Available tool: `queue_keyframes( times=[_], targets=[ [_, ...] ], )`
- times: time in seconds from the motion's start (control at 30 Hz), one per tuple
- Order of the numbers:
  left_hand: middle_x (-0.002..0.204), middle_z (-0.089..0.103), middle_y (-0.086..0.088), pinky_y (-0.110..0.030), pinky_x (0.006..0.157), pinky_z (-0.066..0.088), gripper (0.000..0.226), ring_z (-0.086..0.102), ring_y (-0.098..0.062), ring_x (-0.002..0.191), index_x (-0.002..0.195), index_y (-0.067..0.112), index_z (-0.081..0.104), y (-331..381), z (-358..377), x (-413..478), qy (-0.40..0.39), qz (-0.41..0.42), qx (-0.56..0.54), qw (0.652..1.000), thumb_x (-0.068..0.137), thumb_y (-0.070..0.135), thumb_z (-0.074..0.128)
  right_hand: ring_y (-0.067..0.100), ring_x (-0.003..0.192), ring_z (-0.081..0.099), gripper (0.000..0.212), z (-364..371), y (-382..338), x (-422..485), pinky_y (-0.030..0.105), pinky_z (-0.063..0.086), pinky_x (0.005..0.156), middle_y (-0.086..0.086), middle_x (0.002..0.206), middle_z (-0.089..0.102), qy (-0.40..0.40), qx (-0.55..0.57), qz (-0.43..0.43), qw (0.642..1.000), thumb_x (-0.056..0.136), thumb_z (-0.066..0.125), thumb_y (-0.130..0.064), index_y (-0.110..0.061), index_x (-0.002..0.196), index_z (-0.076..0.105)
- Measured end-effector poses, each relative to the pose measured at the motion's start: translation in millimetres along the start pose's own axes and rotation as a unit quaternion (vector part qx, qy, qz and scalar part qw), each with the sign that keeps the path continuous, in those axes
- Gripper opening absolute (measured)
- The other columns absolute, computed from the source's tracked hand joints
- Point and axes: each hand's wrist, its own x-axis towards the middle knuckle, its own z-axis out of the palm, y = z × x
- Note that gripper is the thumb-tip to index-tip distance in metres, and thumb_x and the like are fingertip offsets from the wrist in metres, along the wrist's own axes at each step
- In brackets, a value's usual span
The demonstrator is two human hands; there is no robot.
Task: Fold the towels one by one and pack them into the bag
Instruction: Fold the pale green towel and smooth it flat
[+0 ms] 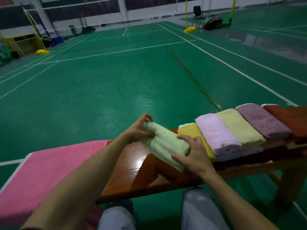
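Green towel [166, 143] sits folded on the counter [132, 176]. Left hand [137, 130] pinches its far end, and the right hand [192, 153] has its fingers curled round the near end, probably squaring it up to match the row of folded towels [219, 135] just beside it. Pink towel [49, 171] lies spread flat on the left. No bag in view.

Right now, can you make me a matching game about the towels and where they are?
1 light green folded towel
2 flat pink towel
3 lilac folded towel
4 dark red folded towel

A far right of row
B held by left hand and right hand
C spread at left end of brown wooden bench
D second from left in row

Pairs: 1-B, 2-C, 3-D, 4-A
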Motion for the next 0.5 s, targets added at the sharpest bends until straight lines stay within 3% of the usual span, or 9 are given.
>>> queue_keyframes(
  times=[0.1,0.23,0.37,0.5],
  targets=[
    [0.111,0.042,-0.005,-0.021,0.055,0.041,0.051,0.046,-0.010,0.069,0.099,0.024,0.044,33.6,21.1,57.2,-0.046,0.046,0.038,0.997,0.065,0.004,0.076,0.014,0.091,0.045,0.064,-17.7,5.6,4.1,0.018,0.037,0.080,0.001,0.107,0.038,0.079,0.007,0.057,0.995,0.071,0.085,-0.032,-0.030,0.128,0.057],
    [0.116,0.045,-0.004,-0.014,0.063,0.043,0.049,0.047,-0.013,0.084,0.112,0.014,0.046,64.6,64.8,120.2,-0.078,0.064,0.110,0.989,0.075,-0.005,0.071,0.012,0.095,0.037,0.063,-31.6,18.2,10.2,0.025,0.036,0.085,0.001,0.112,0.034,0.142,0.024,0.133,0.981,0.074,0.083,-0.032,-0.025,0.130,0.055],
    [0.117,0.048,-0.001,-0.025,0.077,0.043,0.048,0.048,-0.015,0.094,0.118,0.012,0.050,58.1,105.4,150.0,-0.123,0.060,0.155,0.978,0.076,-0.005,0.069,0.014,0.096,0.035,0.067,-35.7,30.5,8.5,0.029,0.038,0.088,0.001,0.112,0.030,0.129,0.006,0.188,0.974,0.076,0.081,-0.038,-0.020,0.134,0.051],
    [0.123,0.050,-0.001,-0.026,0.082,0.044,0.046,0.051,-0.016,0.098,0.119,0.017,0.053,43.6,119.3,151.9,-0.120,0.049,0.160,0.979,0.079,-0.003,0.063,0.026,0.110,0.047,0.071,-42.0,35.5,7.9,0.032,0.041,0.091,-0.001,0.110,0.028,0.089,-0.035,0.208,0.973,0.076,0.078,-0.047,-0.021,0.135,0.050]
  ],
)
